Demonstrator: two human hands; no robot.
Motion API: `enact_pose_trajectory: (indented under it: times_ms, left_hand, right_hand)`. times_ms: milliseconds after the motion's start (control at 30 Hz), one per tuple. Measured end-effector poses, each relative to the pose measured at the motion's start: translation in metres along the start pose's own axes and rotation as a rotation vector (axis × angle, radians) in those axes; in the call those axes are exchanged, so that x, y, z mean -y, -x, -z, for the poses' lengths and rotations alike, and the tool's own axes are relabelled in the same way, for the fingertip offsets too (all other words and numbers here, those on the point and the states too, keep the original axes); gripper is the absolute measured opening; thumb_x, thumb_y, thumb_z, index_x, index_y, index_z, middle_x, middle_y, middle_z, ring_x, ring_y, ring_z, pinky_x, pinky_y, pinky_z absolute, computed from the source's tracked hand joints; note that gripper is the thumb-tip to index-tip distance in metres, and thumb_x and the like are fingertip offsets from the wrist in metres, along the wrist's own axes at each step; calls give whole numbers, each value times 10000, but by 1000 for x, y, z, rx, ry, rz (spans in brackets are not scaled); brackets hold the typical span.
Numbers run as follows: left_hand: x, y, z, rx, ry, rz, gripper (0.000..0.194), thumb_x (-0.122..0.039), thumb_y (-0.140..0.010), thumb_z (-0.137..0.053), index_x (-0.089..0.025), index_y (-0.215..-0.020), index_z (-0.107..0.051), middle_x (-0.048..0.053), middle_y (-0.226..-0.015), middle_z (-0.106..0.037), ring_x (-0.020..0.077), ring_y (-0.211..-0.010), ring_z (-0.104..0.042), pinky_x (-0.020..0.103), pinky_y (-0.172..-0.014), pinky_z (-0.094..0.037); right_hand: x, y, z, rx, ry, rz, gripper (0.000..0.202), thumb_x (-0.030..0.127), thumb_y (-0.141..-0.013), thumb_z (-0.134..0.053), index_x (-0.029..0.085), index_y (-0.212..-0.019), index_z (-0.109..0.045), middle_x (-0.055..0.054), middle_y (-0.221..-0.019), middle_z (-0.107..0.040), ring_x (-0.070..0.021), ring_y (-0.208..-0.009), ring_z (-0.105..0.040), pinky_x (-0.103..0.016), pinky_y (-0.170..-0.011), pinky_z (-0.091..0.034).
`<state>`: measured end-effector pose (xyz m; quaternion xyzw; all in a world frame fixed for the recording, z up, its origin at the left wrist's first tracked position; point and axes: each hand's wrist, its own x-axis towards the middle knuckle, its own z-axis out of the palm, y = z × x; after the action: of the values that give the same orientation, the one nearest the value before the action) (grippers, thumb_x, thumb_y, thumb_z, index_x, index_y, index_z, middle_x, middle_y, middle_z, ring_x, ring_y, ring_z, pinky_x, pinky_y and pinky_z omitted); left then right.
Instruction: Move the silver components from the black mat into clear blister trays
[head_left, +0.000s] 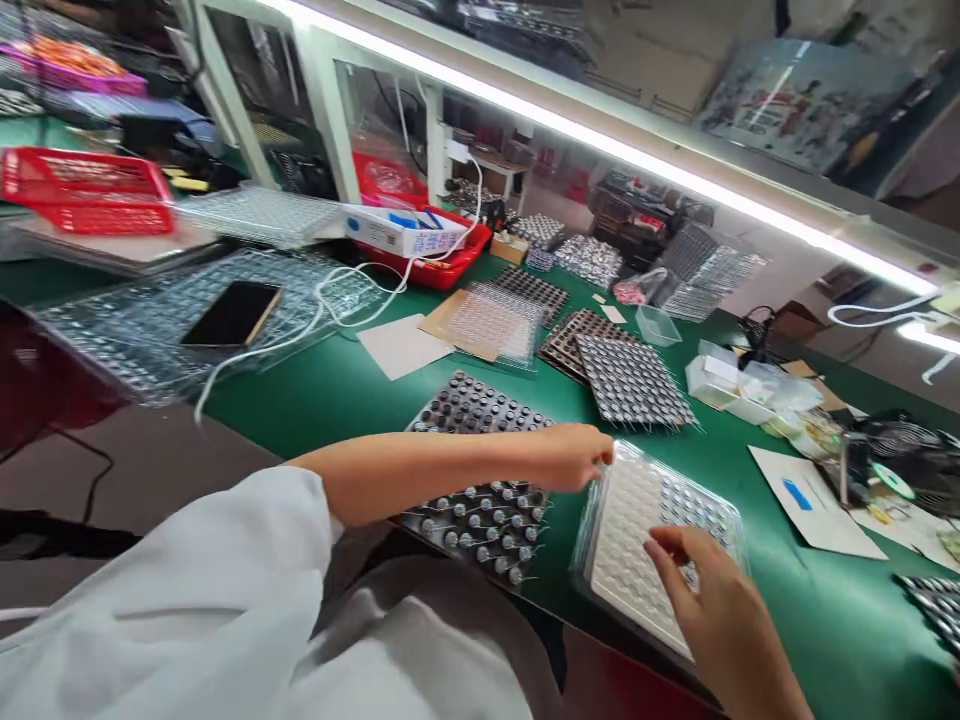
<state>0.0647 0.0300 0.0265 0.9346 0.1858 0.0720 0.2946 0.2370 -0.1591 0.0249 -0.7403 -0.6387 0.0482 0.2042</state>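
My left hand (574, 457) reaches across to the upper left corner of a tray (634, 520) with white pockets. Its fingers are curled together; anything between them is too small or blurred to name. Over the tray's lower right part, my right hand (716, 600) has thumb and index tip pinched together, and what they hold cannot be made out. Small round silvery parts (679, 505) fill pockets at the tray's upper right. Under my left forearm lies a dark tray (480, 400) with rows of round parts, several with thin wires sticking out.
Behind my hands is a stack of trays of parts (634, 380). A phone (234, 313) rests on clear trays at the left, near a white cable and a red basket (97, 190). Paper (810, 500) with a blue piece lies at the right.
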Motion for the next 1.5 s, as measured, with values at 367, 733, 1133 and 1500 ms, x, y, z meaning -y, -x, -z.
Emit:
enact_pose_trajectory:
  times_ms: [367, 733, 1133, 1500]
  left_hand:
    - [100, 130, 26, -132, 3, 118, 144, -268, -830, -598, -201, -922, -686, 30, -947, -672, 177, -969, -558, 250, -877, -391]
    - [84, 89, -4, -9, -118, 97, 98, -285, -772, -655, -216, -825, -699, 53, -902, -682, 224, -935, -560, 304, -846, -394]
    - [59, 63, 3, -183, 171, 158, 107, -270, -777, -610, -177, -792, -662, 7, -792, -674, 148, -748, -593, 225, -680, -414]
    - [-30, -28, -51, 48, 210, 2, 118, -231, -787, -594, -181, -835, -690, 33, -852, -696, 169, -793, -603, 237, -654, -417]
  right_hand:
    - [124, -65, -106, 224, 235, 104, 195, 268, -899, -465, 201, -954, -639, -91, -959, -650, -231, -921, -564, -317, -735, -384]
    - [118, -80, -109, 341, 168, 46, 130, 264, -863, -506, 207, -806, -609, -44, -890, -641, -191, -860, -565, -279, -702, -352]
    - [87, -26, -52, -40, 118, -44, 153, 288, -900, -461, 200, -837, -570, -59, -866, -614, -201, -845, -540, -329, -766, -354]
    - [-54, 6, 16, 255, 7, -286, 154, 301, -859, -433, 210, -801, -543, -34, -826, -615, -179, -792, -534, -299, -716, -384]
